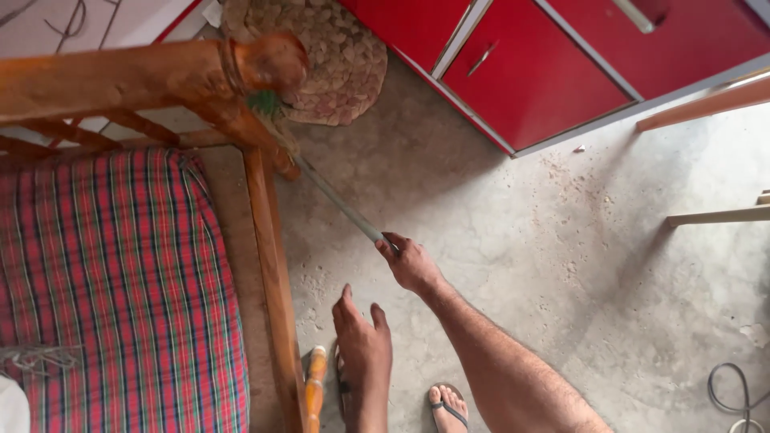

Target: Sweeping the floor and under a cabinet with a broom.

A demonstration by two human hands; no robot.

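Note:
My right hand (411, 263) is shut on the end of a thin grey-green broom handle (341, 204). The handle slants up and left to the broom's head (271, 112), which has a green binding and is partly hidden behind the wooden armrest (144, 76) of a seat. My left hand (362, 346) hovers lower down, next to the seat's wooden side rail (273, 273). Its fingers are stretched out and it holds nothing. My feet in flip-flops (446, 405) stand on the concrete floor below.
The wooden seat carries a red plaid cushion (120, 289) at the left. A round woven mat (341, 56) lies on the dusty floor by red cabinet doors (529, 72). Wooden furniture legs (714, 215) stick in from the right, and a cable (734, 397) lies at bottom right.

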